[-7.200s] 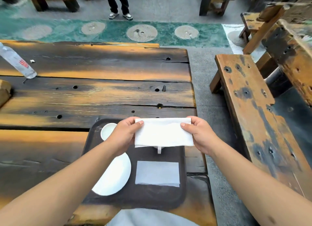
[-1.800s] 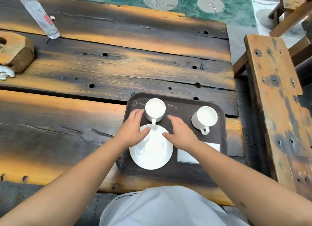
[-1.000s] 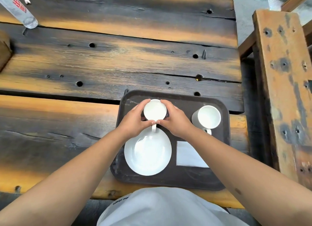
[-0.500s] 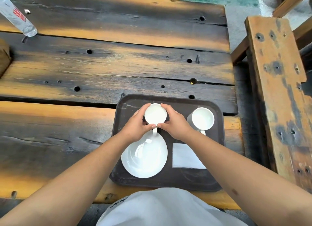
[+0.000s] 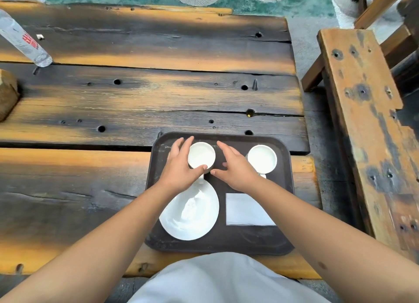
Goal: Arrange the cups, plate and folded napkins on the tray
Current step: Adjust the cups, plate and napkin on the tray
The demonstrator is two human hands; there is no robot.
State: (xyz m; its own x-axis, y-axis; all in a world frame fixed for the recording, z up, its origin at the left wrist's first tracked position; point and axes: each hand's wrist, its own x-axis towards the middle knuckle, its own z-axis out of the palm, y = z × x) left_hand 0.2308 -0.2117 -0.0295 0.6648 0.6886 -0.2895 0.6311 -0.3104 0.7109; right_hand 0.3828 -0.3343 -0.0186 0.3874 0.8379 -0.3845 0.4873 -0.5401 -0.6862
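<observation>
Charred plank desk (image 5: pixel 158 94) carries our dark rectangular tray (image 5: pixel 283 212). Our left hand (image 5: pixel 181 169) still cups the small white cup (image 5: pixel 201 155); our right hand (image 5: pixel 235 170) has just released it, fingers relaxed beside it, so placement looks nearly finished.

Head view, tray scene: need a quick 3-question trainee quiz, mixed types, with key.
1. True or false: the plate lies on the tray, nearer the person than the left cup.
2. Multiple choice: which hand touches the left cup? A) left hand B) right hand C) neither
3. Fill in: the folded napkin lies to the ___ of the plate.

Key
1. True.
2. A. The left hand's thumb and fingers wrap the cup's side; the right hand hovers beside it with a gap, fingers spread.
3. Right, below the right cup.
</observation>
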